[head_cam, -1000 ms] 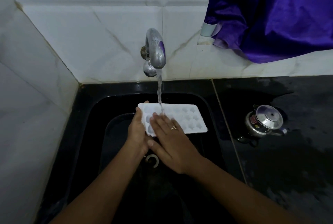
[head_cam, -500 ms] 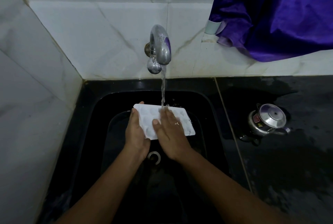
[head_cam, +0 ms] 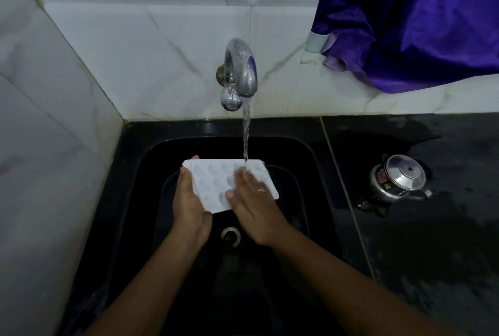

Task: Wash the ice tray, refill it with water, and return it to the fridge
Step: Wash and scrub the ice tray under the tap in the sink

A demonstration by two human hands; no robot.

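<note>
A white ice tray (head_cam: 213, 181) with several round cells is held over the black sink (head_cam: 305, 163), tilted down toward me. My left hand (head_cam: 189, 203) grips its left edge, thumb on top and fingers underneath. My right hand (head_cam: 253, 206) lies flat on the tray's right half, fingers straight, a ring on one finger. Water runs from the chrome tap (head_cam: 241, 71) onto the tray's far right part, just past my right fingertips.
The sink drain (head_cam: 231, 235) sits below the tray. A small steel kettle (head_cam: 397, 180) stands on the wet black counter (head_cam: 432, 241) to the right. Purple cloth (head_cam: 421, 19) hangs at the upper right. White tiled walls close the left and back.
The tray has shifted left and tilted, so the stream now lands on its right part. My right hand has slid along the tray's surface.
</note>
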